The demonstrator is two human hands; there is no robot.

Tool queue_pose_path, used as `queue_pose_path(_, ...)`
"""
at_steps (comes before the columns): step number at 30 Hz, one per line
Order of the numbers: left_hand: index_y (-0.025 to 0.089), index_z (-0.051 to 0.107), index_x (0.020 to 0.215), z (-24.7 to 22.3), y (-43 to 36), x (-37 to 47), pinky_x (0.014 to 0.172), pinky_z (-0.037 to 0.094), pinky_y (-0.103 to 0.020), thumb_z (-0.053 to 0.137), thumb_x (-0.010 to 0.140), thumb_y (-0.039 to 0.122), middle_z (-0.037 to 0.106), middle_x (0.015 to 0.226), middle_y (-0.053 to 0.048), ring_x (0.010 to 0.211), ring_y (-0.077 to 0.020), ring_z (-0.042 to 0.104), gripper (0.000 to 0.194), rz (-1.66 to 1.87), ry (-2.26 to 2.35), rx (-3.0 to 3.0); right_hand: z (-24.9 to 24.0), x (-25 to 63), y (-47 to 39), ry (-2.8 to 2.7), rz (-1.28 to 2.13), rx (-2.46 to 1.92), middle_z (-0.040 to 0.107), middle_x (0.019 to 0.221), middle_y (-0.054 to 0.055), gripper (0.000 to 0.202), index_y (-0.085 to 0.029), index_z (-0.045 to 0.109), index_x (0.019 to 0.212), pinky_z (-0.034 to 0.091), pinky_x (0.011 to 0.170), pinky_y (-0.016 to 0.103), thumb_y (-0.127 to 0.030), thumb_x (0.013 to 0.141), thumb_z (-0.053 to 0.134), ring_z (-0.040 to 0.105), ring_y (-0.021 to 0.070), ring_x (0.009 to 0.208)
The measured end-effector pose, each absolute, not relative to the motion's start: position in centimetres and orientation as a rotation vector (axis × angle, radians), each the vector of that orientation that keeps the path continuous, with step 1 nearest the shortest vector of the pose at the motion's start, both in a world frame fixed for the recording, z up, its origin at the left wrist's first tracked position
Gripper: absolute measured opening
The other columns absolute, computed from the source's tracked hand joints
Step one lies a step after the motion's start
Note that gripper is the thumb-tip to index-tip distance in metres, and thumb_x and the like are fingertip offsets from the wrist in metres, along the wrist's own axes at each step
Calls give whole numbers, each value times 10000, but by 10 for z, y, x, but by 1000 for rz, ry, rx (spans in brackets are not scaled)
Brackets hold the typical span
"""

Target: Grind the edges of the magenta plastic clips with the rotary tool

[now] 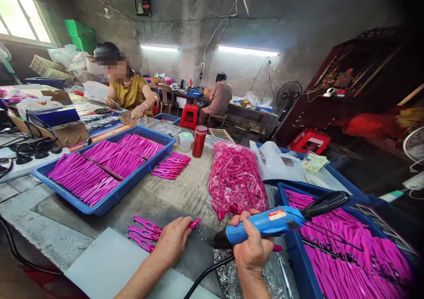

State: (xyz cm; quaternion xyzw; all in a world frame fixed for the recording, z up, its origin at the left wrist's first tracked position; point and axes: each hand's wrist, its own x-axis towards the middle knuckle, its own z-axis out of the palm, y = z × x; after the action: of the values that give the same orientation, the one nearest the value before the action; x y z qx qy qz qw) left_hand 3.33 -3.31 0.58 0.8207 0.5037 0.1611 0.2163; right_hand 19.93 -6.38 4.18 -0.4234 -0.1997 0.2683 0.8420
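Note:
My left hand is closed on a glossy magenta plastic piece, whose tip sticks out past the fingers. Several slotted magenta pieces lie in a row just left of that hand. My right hand is wrapped round a blue electric screwdriver. Its black nose points left and down, close to the tabletop and apart from the left hand. Tiny metal bits are scattered on the table near the left fingertips. Under my right hand lies a clear bag of small metal parts.
A blue tray of magenta pieces stands left, another blue bin right. A clear bag of magenta parts, a red canister and a white tub stand ahead. A black cord crosses the front. Two people sit farther back.

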Motion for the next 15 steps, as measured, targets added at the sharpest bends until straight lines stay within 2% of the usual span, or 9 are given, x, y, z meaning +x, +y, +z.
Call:
queue_pose_path(7, 202, 557, 842, 10, -28, 36, 679, 447, -243, 300, 885, 243, 626, 795, -27, 744, -145, 580, 264, 582, 1261, 2238, 30, 210, -66, -346, 624, -879, 547, 612, -50, 358, -192, 483, 859, 418, 496, 291, -315, 583, 676, 529, 140, 468)
queue_pose_path(15, 209, 447, 712, 20, -29, 47, 620, 397, -244, 253, 882, 277, 560, 689, 4, 660, -143, 526, 267, 402, 1308, 2209, 28, 216, -62, -271, 640, -842, 531, 587, -57, 383, -182, 470, 844, 406, 483, 279, -322, 559, 685, 519, 133, 446)
